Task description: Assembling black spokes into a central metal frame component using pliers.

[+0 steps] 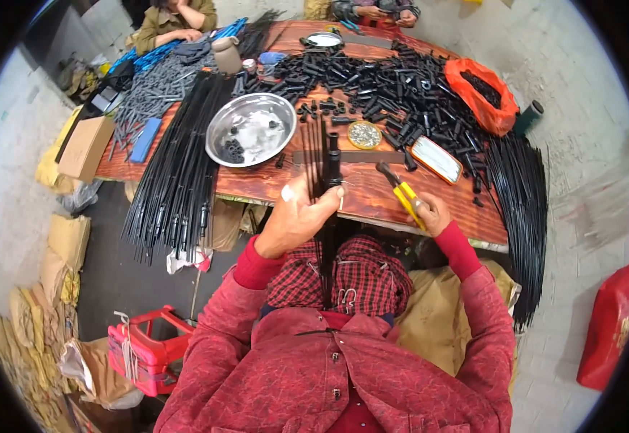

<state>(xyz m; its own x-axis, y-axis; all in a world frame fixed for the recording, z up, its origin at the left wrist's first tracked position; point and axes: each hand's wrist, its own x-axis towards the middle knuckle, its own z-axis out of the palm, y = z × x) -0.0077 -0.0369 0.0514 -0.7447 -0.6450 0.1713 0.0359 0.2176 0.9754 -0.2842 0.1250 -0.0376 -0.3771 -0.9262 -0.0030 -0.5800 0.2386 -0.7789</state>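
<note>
My left hand (pixel 294 222) is closed around a bundle of thin black rods (pixel 311 148) held upright at the table's front edge. Among them, at the thumb, stands a thicker black tubular fitting (pixel 334 153). The lower ends of the rods run down between my knees. My right hand (pixel 434 215) grips a pair of pliers (pixel 403 193) by the yellow handles, with the dark jaws pointing up and left. The pliers are apart from the rods. Beyond my hands, a round dish of small metal pieces (pixel 364 135) and a white rectangular tray with an orange rim (pixel 436 160) rest on the table.
A steel bowl (pixel 217 148) stands left of centre. Long black rods (pixel 174 173) overhang the left edge, others (pixel 518 216) the right. Black tubes (pixel 408 94) lie heaped beside an orange bag (pixel 501 115). Two people (pixel 177 25) sit at the far side. A red plastic stool (pixel 157 343) is below left.
</note>
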